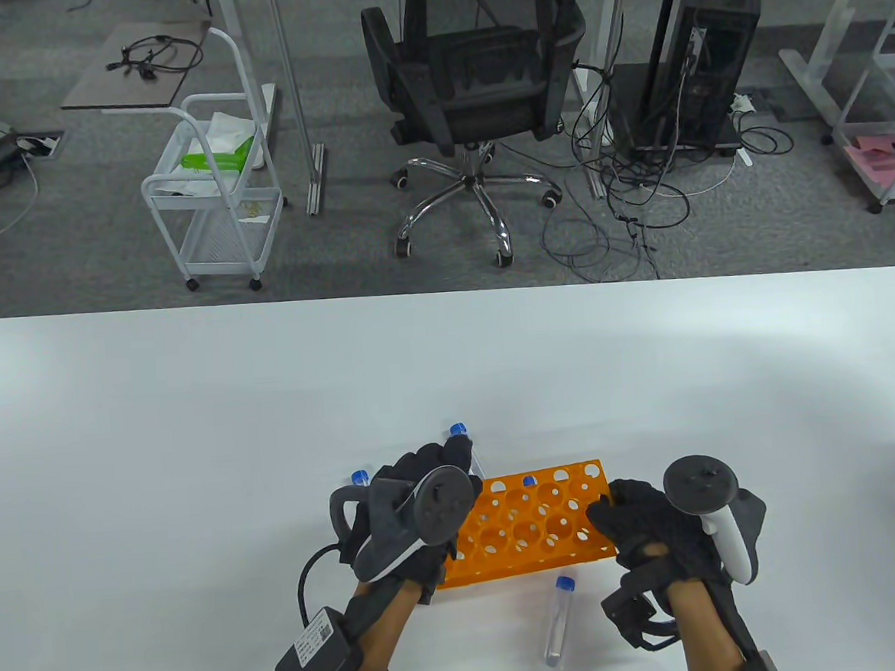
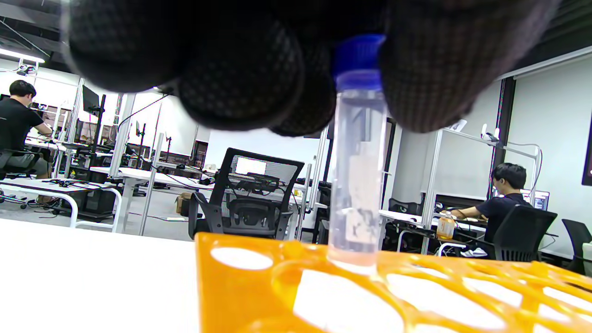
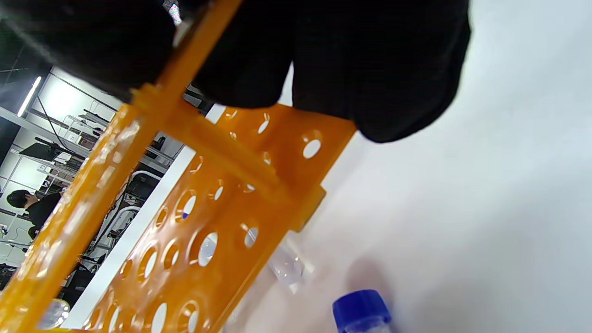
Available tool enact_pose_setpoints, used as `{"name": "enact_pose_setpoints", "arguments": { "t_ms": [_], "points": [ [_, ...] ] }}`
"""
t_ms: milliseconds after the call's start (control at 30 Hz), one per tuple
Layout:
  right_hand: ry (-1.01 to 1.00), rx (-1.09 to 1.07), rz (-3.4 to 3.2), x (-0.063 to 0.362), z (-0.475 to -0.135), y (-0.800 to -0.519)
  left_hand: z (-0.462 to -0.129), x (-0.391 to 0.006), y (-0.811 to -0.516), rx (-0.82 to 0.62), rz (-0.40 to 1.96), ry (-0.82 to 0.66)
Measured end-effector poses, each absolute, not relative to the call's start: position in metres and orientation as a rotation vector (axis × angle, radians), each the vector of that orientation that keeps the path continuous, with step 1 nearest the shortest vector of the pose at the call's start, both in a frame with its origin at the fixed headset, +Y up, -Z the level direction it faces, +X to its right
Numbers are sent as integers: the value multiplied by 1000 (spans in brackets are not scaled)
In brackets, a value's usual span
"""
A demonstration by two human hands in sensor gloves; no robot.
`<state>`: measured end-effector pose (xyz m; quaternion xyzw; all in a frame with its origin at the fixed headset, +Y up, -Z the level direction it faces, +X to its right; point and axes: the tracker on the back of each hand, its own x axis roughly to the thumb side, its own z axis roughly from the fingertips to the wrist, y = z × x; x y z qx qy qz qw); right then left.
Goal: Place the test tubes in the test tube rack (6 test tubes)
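From the table view, I see the orange rack (image 1: 533,525) on the white table (image 1: 192,414), near the 6 o'clock edge. My left hand (image 1: 422,517) sits at the rack's 9 o'clock end. My right hand (image 1: 649,528) grips the rack's 3 o'clock end. One tube (image 1: 529,482) with a blue cap stands in a hole at the rack's far side. A loose tube (image 1: 557,621) lies on the table just at 6 o'clock of the rack. Two more blue caps (image 1: 458,430) peek out past my left hand.

From the left wrist view, my left fingers (image 2: 240,78) pinch the blue cap of a held tube (image 2: 357,185). It is upright, and its bottom is at a rack hole (image 2: 342,296).

From the right wrist view, my right fingers (image 3: 370,69) hold the rack's edge (image 3: 194,129). A blue cap (image 3: 361,310) lies on the table at 6 o'clock.
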<state>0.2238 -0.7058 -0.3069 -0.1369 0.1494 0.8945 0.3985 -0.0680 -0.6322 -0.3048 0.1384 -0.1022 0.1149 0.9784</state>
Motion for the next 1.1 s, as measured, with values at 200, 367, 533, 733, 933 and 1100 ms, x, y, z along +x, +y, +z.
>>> {"name": "enact_pose_setpoints", "arguments": {
  "t_ms": [200, 367, 533, 733, 933, 1100],
  "points": [
    [380, -343, 2274, 223, -307, -706, -305, -66, -635, 259, 208, -213],
    [377, -340, 2272, 223, -307, -706, -304, -64, -636, 246, 202, -226],
    [380, -340, 2271, 223, -307, -706, -304, -63, -636, 238, 199, -235],
    [389, -335, 2270, 222, -307, -706, -304, -63, -639, 214, 196, -241],
    [391, -333, 2262, 222, -307, -706, -303, -62, -638, 213, 203, -250],
    [392, -338, 2269, 222, -307, -707, -304, -67, -638, 204, 237, -246]
  ]
}}
